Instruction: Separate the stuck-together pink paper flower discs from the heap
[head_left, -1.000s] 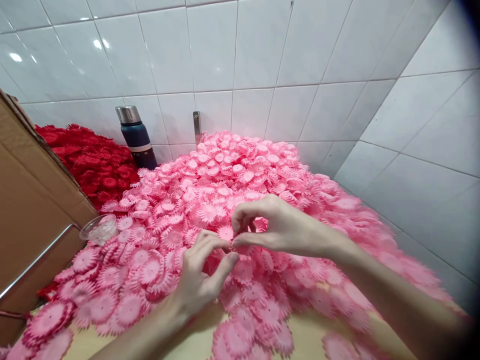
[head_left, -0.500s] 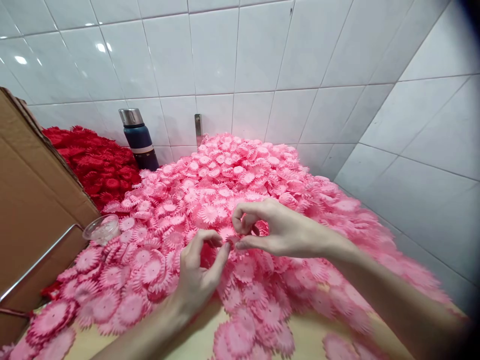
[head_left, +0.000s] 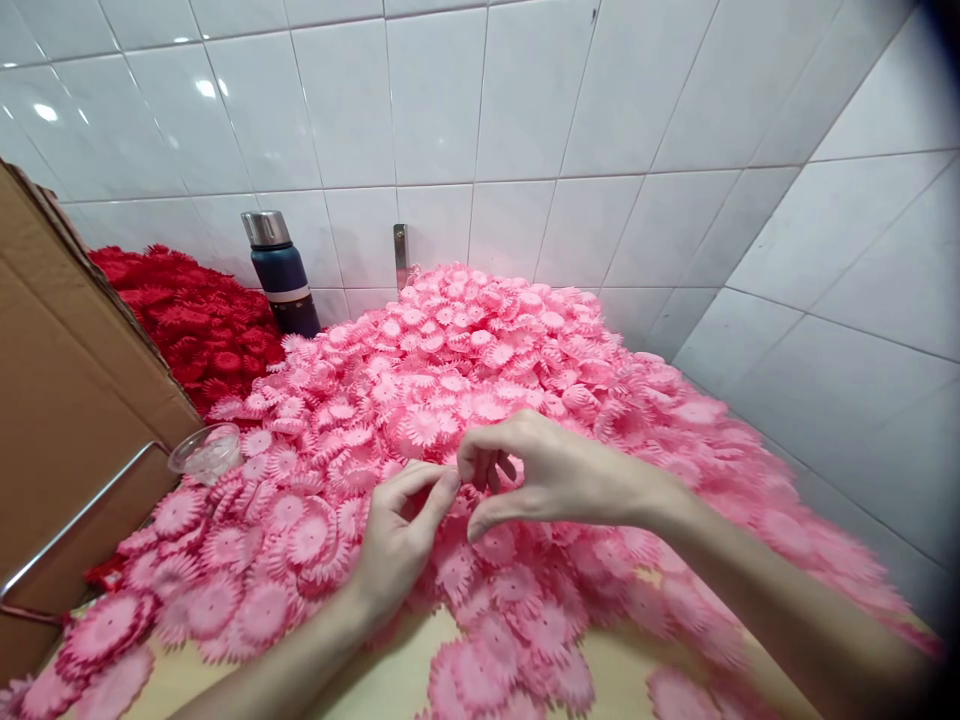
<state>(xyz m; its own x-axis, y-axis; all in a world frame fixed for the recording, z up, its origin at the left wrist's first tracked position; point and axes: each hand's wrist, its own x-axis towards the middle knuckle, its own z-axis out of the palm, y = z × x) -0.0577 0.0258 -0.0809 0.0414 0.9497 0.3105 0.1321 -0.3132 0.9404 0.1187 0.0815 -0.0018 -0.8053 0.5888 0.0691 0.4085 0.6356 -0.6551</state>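
Note:
My left hand (head_left: 401, 530) is over the front of a big heap of pink scalloped flower discs (head_left: 480, 350). Its thumb and index finger are pressed together; whatever they pinch is too small to make out. Just to the right, my right hand (head_left: 536, 475) has its thumb apart from its curled fingers, with nothing visible between them. The right index fingertip is very near the left fingertips, and I cannot tell whether they touch. Pink discs lie below and around both hands.
A dark blue bottle (head_left: 283, 280) stands behind the heap, beside a pile of red discs (head_left: 191, 320). At the left are a cardboard box (head_left: 67, 400) and a clear plastic cup (head_left: 204, 455). A metal strip (head_left: 400, 255) leans against the tiled wall (head_left: 525, 90).
The left thumb and index finger have closed together. My right thumb has dropped away from the right fingers, widening the gap. The view has shifted slightly.

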